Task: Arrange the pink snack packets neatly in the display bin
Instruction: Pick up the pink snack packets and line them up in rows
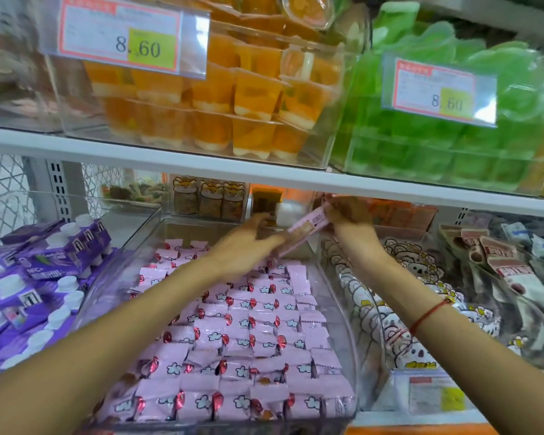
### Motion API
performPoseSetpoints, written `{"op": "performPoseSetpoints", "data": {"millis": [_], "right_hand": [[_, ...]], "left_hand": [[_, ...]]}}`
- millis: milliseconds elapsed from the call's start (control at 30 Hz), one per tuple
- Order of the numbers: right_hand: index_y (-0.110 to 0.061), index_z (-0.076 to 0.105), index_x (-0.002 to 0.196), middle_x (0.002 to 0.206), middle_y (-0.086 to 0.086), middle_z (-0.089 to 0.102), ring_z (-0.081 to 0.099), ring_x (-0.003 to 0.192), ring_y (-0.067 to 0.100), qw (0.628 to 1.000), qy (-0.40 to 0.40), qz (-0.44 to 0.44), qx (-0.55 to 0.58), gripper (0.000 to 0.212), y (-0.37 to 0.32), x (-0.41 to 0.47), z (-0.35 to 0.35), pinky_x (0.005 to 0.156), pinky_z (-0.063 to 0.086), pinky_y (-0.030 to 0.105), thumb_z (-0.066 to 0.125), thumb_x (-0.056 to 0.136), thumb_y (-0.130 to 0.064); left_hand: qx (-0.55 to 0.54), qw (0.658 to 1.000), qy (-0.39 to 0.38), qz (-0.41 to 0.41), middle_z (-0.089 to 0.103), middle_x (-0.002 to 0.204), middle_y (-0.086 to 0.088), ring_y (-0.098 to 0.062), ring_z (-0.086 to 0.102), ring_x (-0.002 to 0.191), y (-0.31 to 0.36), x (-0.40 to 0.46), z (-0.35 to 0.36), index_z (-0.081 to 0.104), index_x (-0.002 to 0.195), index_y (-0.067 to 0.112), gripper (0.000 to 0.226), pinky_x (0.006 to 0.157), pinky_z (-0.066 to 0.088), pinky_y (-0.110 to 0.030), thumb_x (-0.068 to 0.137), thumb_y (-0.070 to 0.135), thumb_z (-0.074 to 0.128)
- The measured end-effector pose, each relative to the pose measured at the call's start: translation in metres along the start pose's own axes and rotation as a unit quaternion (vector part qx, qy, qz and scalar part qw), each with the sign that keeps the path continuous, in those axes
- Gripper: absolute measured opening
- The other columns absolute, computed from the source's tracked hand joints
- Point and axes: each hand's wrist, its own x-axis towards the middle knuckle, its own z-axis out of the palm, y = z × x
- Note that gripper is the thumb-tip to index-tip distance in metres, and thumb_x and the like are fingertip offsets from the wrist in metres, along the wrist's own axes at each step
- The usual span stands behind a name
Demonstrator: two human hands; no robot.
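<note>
Packets held as a stack (302, 231) are carried between both hands above the far end of the clear display bin (343, 296); the stack's long axis is seen to run from lower left to upper right, tilted, with the right hand (347, 218) curled round its upper end and the left hand (248, 246) closed against its lower end, though motion blur hides the exact lie of the left fingers; the rows of pink snack packets (248, 328) already laid in the bin are spread below and nearer the person than the stack; a bare strip of bin floor is left at the back, directly beneath the held stack, so it is judged that the stack must be levelled and lowered there, both hands being about equally near.
</note>
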Motion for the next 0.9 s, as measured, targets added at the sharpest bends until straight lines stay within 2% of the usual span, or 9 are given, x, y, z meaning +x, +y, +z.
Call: {"op": "performPoseSetpoints", "data": {"millis": [67, 133, 233, 333, 433, 533, 667, 767, 900], "right_hand": [[-0.002, 0.057, 0.099, 0.095, 0.012, 0.063, 0.062, 0.084, 0.019, 0.994, -0.021, 0.074, 0.083, 0.012, -0.004, -0.005, 0.001, 0.073, 0.056, 0.025, 0.046, 0.095, -0.001], [-0.007, 0.059, 0.090, 0.086, 0.006, 0.065, 0.063, 0.078, 0.012, 0.978, -0.047, 0.127, 0.159, 0.014, -0.008, -0.008, -0.001, 0.068, 0.056, 0.017, 0.046, 0.095, -0.002], [-0.012, 0.062, 0.095, 0.095, 0.006, 0.068, 0.066, 0.082, 0.013, 0.978, -0.081, 0.149, 0.118, 0.014, -0.009, -0.010, -0.004, 0.080, 0.055, 0.022, 0.049, 0.096, -0.012], [-0.019, 0.056, 0.115, 0.111, 0.003, 0.062, 0.059, 0.098, 0.018, 0.984, -0.101, -0.014, -0.147, 0.022, -0.008, -0.018, -0.010, 0.082, 0.045, 0.009, 0.053, 0.094, -0.014], [-0.017, 0.047, 0.131, 0.115, 0.006, 0.059, 0.051, 0.109, 0.018, 0.889, -0.169, -0.234, -0.355, 0.053, -0.006, -0.032, -0.009, 0.088, 0.037, 0.016, 0.065, 0.083, -0.008], [-0.015, 0.050, 0.130, 0.122, 0.007, 0.059, 0.053, 0.112, 0.024, 0.830, -0.161, -0.321, -0.426, 0.055, -0.005, -0.035, -0.002, 0.094, 0.040, 0.032, 0.067, 0.078, -0.012], [-0.017, 0.064, 0.108, 0.096, -0.002, 0.067, 0.063, 0.086, 0.015, 0.865, -0.114, -0.317, -0.372, 0.032, -0.003, -0.027, -0.004, 0.072, 0.052, 0.029, 0.072, 0.077, -0.014], [-0.021, 0.053, 0.098, 0.080, -0.017, 0.062, 0.062, 0.072, -0.007, 0.943, -0.078, -0.208, -0.249, 0.025, 0.005, -0.016, -0.007, 0.064, 0.048, 0.010, 0.072, 0.082, -0.019], [-0.023, 0.050, 0.076, 0.067, -0.011, 0.061, 0.061, 0.052, -0.006, 0.968, -0.035, -0.165, -0.184, 0.024, 0.016, 0.004, 0.007, 0.047, 0.046, 0.015, 0.073, 0.081, -0.024]], "left_hand": [[-0.048, 0.999, -0.014, 0.004, 0.050, 0.116, 0.016, -0.008, 0.055, 0.101, 0.011, -0.003, -0.005, 0.031, 0.142, 0.031, 0.074, 0.073, 0.042, -0.015, 0.079, 0.065, 0.051], [-0.039, 0.998, -0.038, 0.027, 0.054, 0.124, 0.009, -0.008, 0.055, 0.105, 0.014, -0.006, -0.008, 0.042, 0.137, 0.030, 0.057, 0.080, 0.046, -0.018, 0.086, 0.050, 0.057], [-0.067, 0.996, -0.055, -0.007, 0.064, 0.109, 0.009, 0.005, 0.061, 0.078, 0.014, -0.011, -0.012, 0.056, 0.123, 0.029, 0.039, 0.058, 0.045, -0.002, 0.087, 0.043, 0.061], [-0.228, 0.961, -0.020, -0.154, 0.073, 0.076, 0.004, 0.002, 0.067, 0.061, 0.015, -0.016, -0.016, 0.067, 0.103, 0.016, 0.040, 0.053, 0.051, -0.009, 0.082, 0.049, 0.066], [-0.289, 0.937, -0.028, -0.194, 0.075, 0.079, -0.001, -0.004, 0.070, 0.064, 0.019, -0.019, -0.016, 0.068, 0.106, 0.013, 0.049, 0.056, 0.053, -0.017, 0.081, 0.055, 0.062], [-0.275, 0.944, -0.040, -0.181, 0.075, 0.079, 0.000, -0.002, 0.069, 0.063, 0.024, -0.022, -0.012, 0.070, 0.096, 0.017, 0.047, 0.051, 0.051, -0.015, 0.079, 0.060, 0.058], [-0.302, 0.940, 0.022, -0.155, 0.075, 0.077, 0.000, -0.011, 0.071, 0.067, 0.025, -0.023, -0.012, 0.064, 0.094, 0.020, 0.046, 0.055, 0.055, -0.023, 0.096, 0.055, 0.034], [-0.082, 0.992, 0.033, -0.088, 0.069, 0.110, 0.000, -0.018, 0.066, 0.097, 0.013, -0.030, -0.005, 0.060, 0.115, 0.023, 0.036, 0.092, 0.050, -0.036, 0.100, 0.043, 0.034], [0.225, 0.973, -0.047, 0.023, 0.050, 0.138, 0.000, -0.016, 0.049, 0.114, -0.012, -0.038, 0.008, 0.038, 0.142, 0.029, 0.041, 0.098, 0.037, -0.035, 0.101, 0.035, 0.034]]}}
